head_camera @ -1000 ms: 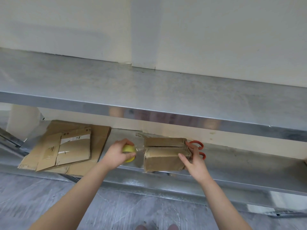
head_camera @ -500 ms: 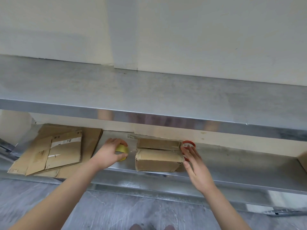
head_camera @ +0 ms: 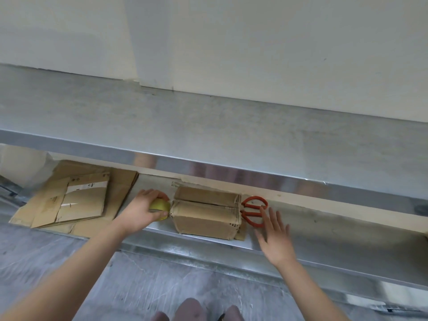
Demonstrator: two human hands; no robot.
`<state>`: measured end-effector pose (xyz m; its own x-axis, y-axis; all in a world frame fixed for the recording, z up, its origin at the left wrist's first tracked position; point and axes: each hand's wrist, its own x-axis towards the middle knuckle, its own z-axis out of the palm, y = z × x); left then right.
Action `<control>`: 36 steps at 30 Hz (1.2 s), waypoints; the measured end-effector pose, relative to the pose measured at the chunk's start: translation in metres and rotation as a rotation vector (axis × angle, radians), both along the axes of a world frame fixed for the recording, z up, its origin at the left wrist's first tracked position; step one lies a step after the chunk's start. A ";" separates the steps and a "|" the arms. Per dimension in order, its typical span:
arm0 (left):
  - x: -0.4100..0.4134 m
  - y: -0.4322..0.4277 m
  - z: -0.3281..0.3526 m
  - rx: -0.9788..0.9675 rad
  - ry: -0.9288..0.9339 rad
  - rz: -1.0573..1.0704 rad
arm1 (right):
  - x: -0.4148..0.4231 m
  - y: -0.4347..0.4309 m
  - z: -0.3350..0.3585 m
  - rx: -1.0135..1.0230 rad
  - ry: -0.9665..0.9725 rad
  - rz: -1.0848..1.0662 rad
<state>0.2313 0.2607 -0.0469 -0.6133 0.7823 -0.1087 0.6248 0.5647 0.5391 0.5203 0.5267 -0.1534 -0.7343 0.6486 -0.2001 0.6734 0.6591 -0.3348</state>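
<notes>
**Taping the box shut, cut comes next**

Left hand (head_camera: pixel 141 214) grips the yellow tape roll (head_camera: pixel 159 206), which is held against the left end of the cardboard box (head_camera: pixel 206 210). The box sits on the lower shelf (head_camera: pixel 324 239), near its front edge. Right hand (head_camera: pixel 275 237) is open with fingers spread, its fingertips at the red scissors (head_camera: pixel 254 210) just beside the box's right end; contact is unclear. Likely step: fetching the scissors. Next move: close on the handles, carry the blades to the roll side and keep the tape taut.
</notes>
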 end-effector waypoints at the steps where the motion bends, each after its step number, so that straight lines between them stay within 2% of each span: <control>1: 0.002 0.001 0.001 0.000 0.005 0.005 | -0.006 0.003 -0.002 0.015 -0.044 0.007; 8: 0.009 -0.003 0.010 0.015 0.040 0.079 | -0.038 0.022 0.004 0.064 -0.160 0.107; 12: 0.013 -0.004 0.016 0.025 0.055 0.093 | -0.038 0.024 0.004 0.122 -0.124 0.058; 15: 0.012 -0.005 0.019 0.032 0.054 0.102 | -0.037 0.022 0.001 0.172 -0.309 0.014; 19: 0.006 -0.006 0.022 0.047 0.023 0.080 | -0.024 0.008 0.001 0.277 -0.341 -0.079; 22: -0.001 -0.006 0.021 0.074 -0.019 0.050 | -0.005 -0.002 0.012 0.207 -0.309 -0.216; 30: -0.027 -0.009 0.018 0.074 -0.076 -0.087 | 0.032 -0.090 0.071 0.221 -0.179 -0.478; 36: -0.037 -0.008 0.017 0.100 -0.120 -0.163 | 0.007 -0.197 0.102 0.180 0.259 -0.635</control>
